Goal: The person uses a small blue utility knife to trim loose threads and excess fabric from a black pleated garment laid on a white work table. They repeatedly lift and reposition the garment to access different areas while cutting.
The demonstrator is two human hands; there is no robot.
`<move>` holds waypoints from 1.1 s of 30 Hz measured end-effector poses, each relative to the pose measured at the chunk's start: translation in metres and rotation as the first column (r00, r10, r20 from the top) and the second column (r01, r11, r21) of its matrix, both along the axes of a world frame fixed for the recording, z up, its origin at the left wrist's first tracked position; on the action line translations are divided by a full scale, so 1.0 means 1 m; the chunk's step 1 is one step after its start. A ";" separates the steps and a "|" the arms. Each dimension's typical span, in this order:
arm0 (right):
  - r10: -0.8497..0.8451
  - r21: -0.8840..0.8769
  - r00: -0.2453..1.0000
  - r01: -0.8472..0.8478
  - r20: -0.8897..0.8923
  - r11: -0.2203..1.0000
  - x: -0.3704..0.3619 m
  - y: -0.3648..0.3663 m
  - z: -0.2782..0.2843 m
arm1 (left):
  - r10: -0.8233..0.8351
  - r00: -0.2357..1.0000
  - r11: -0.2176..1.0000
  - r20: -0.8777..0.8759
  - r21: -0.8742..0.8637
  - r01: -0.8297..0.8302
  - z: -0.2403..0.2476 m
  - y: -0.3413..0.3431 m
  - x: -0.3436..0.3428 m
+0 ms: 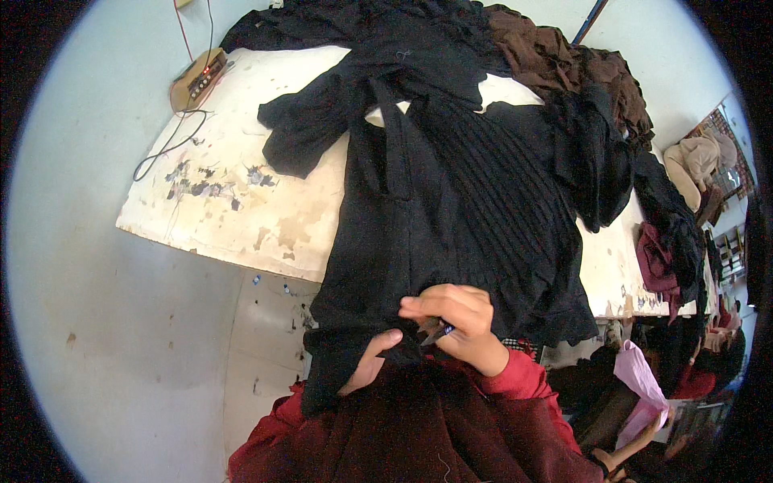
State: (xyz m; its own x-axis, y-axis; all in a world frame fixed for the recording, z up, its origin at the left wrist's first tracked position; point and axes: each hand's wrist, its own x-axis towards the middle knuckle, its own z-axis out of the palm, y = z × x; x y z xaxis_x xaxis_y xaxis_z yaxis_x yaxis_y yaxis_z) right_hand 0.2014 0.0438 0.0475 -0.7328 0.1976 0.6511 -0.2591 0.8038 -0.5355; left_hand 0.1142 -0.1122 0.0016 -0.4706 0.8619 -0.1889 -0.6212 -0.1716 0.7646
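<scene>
A black garment [374,258] with a pleated panel lies across the table and hangs over its near edge toward me. My left hand [369,364] is at the garment's lower edge, its thumb showing and its other fingers hidden under the cloth; the cloth lies over this hand. Just to the right, my right hand [463,318] is closed around small thread snips [437,331] with a dark blade and a bit of blue. Its fingertips are at the black cloth, close to the left thumb.
Black clothes and a brown heap of cloth [535,52] lie along the far side of the white table [233,217]. Dark scraps [201,187] are scattered at left, near a box with cables [197,79]. At right, another person's hand [644,439] is beside pink cloth [640,390].
</scene>
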 end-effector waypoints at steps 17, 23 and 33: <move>0.229 -0.353 0.855 -0.059 0.464 0.934 -0.058 0.094 0.042 | -0.332 0.773 0.868 -0.540 -0.496 0.027 -0.006 -0.053 -0.030; 0.021 -0.301 0.973 0.051 0.231 0.952 -0.030 0.093 0.059 | -0.870 0.151 0.464 -0.470 -0.674 0.575 0.069 -0.127 -0.128; 0.112 -0.023 0.976 -0.110 0.185 0.994 -0.014 0.057 0.069 | 0.164 -0.114 0.950 -0.980 0.125 0.287 0.114 0.091 -0.110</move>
